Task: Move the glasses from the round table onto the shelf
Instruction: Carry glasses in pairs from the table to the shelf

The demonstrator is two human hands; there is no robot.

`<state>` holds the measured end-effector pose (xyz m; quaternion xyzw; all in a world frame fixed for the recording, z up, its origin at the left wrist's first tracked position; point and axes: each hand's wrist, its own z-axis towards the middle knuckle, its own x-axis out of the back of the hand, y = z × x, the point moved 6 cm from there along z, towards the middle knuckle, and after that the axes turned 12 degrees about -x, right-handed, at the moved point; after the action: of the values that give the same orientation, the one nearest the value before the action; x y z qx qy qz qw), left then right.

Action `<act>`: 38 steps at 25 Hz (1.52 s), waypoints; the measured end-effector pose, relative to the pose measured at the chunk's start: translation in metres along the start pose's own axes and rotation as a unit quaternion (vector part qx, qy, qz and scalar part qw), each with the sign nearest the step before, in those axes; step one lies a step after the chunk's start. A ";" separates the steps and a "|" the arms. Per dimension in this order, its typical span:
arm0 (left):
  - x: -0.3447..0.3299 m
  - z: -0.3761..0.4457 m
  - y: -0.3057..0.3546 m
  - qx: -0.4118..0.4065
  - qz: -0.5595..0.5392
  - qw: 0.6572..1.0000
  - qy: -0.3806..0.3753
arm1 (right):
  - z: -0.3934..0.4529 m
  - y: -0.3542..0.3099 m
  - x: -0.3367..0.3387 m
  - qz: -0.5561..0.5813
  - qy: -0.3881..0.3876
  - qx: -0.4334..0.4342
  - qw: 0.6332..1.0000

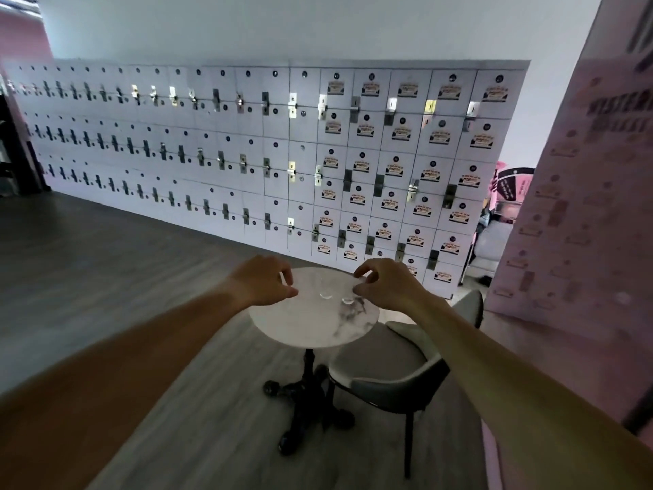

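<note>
You are holding both hands, left hand (263, 282) and right hand (387, 285), half-curled and empty above the bench (311, 327), flanking two glasses (335, 295).

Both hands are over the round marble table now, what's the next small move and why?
Probably lower the right hand and close its curled fingers around the nearer clear drinking glass. Both glasses, including the other clear glass, stand on the round white marble table, and neither hand looks closed on one.

- Two bare forearms enter from about 7 and 5 o'clock, with no sleeves in view.
- The left hand (263, 280) wears nothing.
- The right hand (385, 285) likewise shows no ring, watch or glove.
</note>
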<state>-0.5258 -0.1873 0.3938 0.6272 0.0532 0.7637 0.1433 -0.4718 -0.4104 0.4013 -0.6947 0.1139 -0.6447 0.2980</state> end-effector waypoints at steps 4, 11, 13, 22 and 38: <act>-0.020 0.071 -0.053 0.002 0.001 1.000 -0.004 | 0.086 0.003 -0.024 0.001 -0.008 -0.023 1.000; -0.056 0.213 -0.129 0.002 0.001 1.000 -0.013 | 0.250 0.018 -0.046 0.010 -0.018 -0.025 0.999; -0.065 0.262 -0.149 0.005 0.002 1.000 -0.016 | 0.305 0.022 -0.047 0.011 -0.019 -0.028 0.999; -0.160 0.385 -0.247 0.049 -0.021 0.997 -0.054 | 0.472 0.054 -0.117 -0.032 -0.059 -0.038 0.997; -0.405 0.483 -0.428 0.071 -0.033 0.967 -0.241 | 0.665 0.162 -0.349 -0.296 -0.188 -0.071 0.934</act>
<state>0.0790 0.0578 0.0003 0.7991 0.0924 0.5792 0.1323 0.1555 -0.1727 0.0271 -0.8248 -0.1095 -0.5515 0.0594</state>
